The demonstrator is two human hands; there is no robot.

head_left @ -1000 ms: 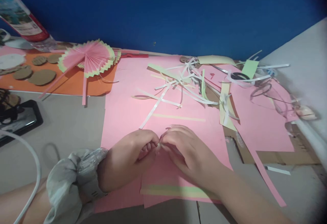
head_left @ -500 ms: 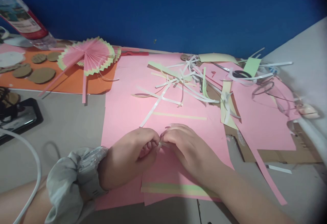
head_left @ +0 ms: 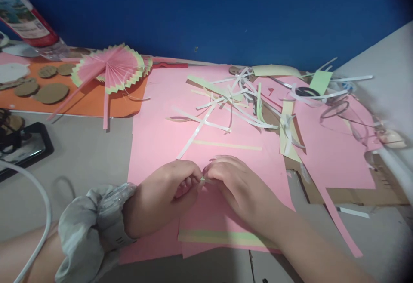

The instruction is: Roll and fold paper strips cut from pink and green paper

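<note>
Both hands meet over pink paper (head_left: 155, 136) with their fingertips pinched together. Between the tips of my left hand (head_left: 171, 192) and my right hand (head_left: 238, 184) shows a small pale strip of paper (head_left: 203, 179), mostly hidden by the fingers. My left wrist wears a watch and a grey scrunchie (head_left: 80, 231). Just beyond the fingers lies a thin pale yellow strip (head_left: 227, 146). A pink sheet edged with green and yellow bands (head_left: 219, 236) lies below the hands.
White and green paper strips (head_left: 226, 98) lie tangled behind the hands. At the left are a pleated pink fan (head_left: 109, 68), cardboard discs (head_left: 51, 93), a phone (head_left: 27, 149) and a bottle (head_left: 26, 16). Scissors (head_left: 306, 91) rest at the right among pink scraps. A blue wall (head_left: 206, 12) stands behind.
The hands stay nearly in place, fingertips still pinched together. The bit of pale paper between them looks slightly greener now. The view has shifted a little.
</note>
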